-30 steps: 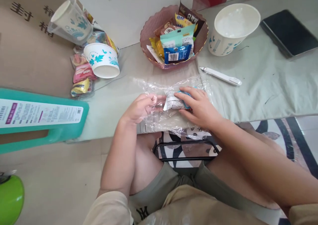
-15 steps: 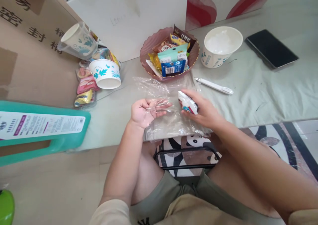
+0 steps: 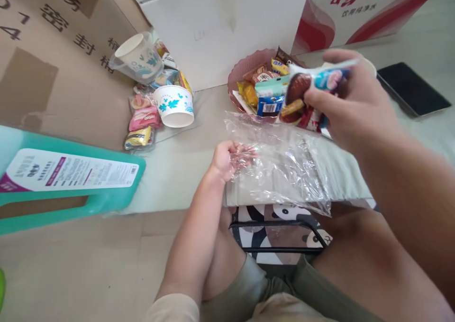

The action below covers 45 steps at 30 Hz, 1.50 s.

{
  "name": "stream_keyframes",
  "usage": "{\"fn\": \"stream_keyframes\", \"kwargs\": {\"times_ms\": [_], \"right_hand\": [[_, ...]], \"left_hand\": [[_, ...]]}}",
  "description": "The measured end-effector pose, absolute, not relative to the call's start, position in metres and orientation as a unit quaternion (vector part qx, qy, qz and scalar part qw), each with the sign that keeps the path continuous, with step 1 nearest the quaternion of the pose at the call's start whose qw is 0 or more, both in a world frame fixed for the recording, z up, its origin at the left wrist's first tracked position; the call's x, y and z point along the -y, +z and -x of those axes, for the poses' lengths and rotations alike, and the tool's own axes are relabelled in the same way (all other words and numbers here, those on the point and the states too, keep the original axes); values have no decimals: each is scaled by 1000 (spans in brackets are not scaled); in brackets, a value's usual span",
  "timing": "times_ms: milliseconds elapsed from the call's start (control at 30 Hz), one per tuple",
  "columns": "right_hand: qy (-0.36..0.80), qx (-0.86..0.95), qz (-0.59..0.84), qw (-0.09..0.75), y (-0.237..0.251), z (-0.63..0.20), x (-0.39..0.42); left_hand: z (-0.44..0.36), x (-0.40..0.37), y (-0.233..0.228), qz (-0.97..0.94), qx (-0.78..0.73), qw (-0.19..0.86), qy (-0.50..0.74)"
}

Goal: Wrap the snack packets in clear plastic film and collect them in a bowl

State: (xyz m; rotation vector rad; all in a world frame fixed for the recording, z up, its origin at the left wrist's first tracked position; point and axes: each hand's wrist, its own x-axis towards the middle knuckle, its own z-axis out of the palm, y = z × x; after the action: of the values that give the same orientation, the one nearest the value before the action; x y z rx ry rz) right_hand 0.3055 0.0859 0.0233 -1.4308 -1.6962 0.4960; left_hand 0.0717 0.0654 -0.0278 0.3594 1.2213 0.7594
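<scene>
My right hand (image 3: 350, 104) is raised close to the camera and grips a snack packet (image 3: 313, 82) printed blue, white and brown. It hangs above the table, in front of the pink snack bowl (image 3: 239, 74). My left hand (image 3: 227, 160) rests on the table's near edge, fingers closed on the left side of a clear plastic bag (image 3: 284, 165). The bag lies crumpled and flat on the pale green table cover (image 3: 177, 161).
The pink bowl holds several snack packets. A paper bowl (image 3: 175, 106) and a tilted paper cup (image 3: 137, 56) lie at the left beside loose sweets (image 3: 144, 120). A dark tablet (image 3: 412, 89) lies far right. A teal stool (image 3: 67, 179) and cardboard boxes stand left.
My right hand lifted the snack packet off the clear bag and up toward the camera. The left hand closed on the bag's edge. The camera tilted up and shifted left.
</scene>
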Motion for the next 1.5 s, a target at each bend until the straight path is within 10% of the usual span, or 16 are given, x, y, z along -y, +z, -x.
{"fn": "stream_keyframes", "kwargs": {"times_ms": [300,733,1067,1500], "right_hand": [[101,736,665,81,68,-203,-190],[20,847,531,-28,40,-191,-204],[59,699,593,394,-5,-301,-56],[39,724,639,258,-71,-337,-54]], "left_hand": [[-68,-66,-39,-239,-519,753,327],[-70,-65,-35,-256,-527,749,308],[-58,-63,-44,-436,-613,582,308],[-64,-68,-47,-487,-599,510,379]]}}
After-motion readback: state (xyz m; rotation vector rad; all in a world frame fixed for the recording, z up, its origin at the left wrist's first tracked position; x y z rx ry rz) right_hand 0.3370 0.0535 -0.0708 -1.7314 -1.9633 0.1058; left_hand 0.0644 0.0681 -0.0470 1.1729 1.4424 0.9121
